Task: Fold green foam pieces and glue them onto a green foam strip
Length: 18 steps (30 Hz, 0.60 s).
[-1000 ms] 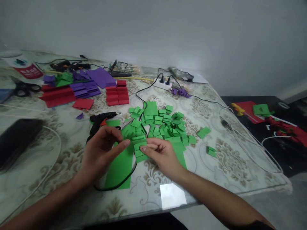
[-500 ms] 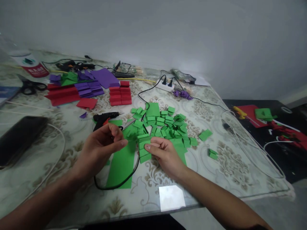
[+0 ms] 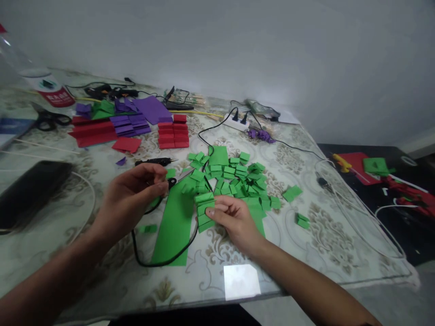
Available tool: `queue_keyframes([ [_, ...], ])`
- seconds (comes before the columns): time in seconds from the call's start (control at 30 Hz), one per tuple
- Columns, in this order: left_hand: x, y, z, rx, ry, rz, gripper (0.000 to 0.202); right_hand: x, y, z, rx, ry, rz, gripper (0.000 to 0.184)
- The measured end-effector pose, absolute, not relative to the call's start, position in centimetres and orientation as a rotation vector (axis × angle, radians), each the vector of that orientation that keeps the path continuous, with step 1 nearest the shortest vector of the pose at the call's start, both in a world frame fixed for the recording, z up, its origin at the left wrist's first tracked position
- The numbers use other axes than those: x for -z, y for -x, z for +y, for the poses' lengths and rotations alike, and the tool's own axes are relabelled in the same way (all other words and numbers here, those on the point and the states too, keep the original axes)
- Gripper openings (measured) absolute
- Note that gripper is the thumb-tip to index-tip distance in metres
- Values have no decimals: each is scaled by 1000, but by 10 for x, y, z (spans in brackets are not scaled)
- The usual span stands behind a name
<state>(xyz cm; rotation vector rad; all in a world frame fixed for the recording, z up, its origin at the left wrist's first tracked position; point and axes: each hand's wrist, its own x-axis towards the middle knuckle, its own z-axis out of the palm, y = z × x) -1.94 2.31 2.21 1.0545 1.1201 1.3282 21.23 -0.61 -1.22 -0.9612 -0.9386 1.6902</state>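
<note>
My right hand [image 3: 234, 219] pinches a short row of folded green paper pieces [image 3: 205, 209] against the table, fingers closed on it. My left hand [image 3: 131, 197] is curled over the handle of a black glue gun [image 3: 154, 161], whose nozzle points right just above my thumb; the handle itself is hidden by the hand. The gun's black cable [image 3: 159, 262] loops over a long green paper strip [image 3: 173, 226] between my hands. One small green piece [image 3: 147, 228] lies loose below my left hand. A pile of folded green pieces [image 3: 234, 176] sits just beyond my right hand.
Red folded pieces [image 3: 173, 133], purple pieces [image 3: 129, 124] and scissors [image 3: 50, 118] lie at the back left. A black phone [image 3: 30, 188] is at the left, a white power strip [image 3: 234, 121] with cables at the back. The table's edge [image 3: 356, 271] runs along the right.
My left hand let go near the green row and drew back left onto the glue gun. A small green piece now lies on the table below it. My right hand stayed put.
</note>
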Motion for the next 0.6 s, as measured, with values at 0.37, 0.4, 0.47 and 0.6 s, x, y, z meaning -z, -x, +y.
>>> queue_keyframes([
  [0.37, -13, 18, 21, -1146, -1345, 1085, 23, 13, -210, -13, -1470, 1037, -1197, 16],
  [0.4, -13, 17, 21, -1154, -1375, 1108, 23, 13, -210, -13, -1449, 1050, -1224, 15],
  [0.47, -13, 17, 20, -1164, -1406, 1159, 22, 14, -210, -14, -1393, 1070, -1265, 15],
  [0.6, -14, 18, 18, -1132, -1448, 1241, 15, 16, -209, -14, -1272, 1094, -1346, 15],
])
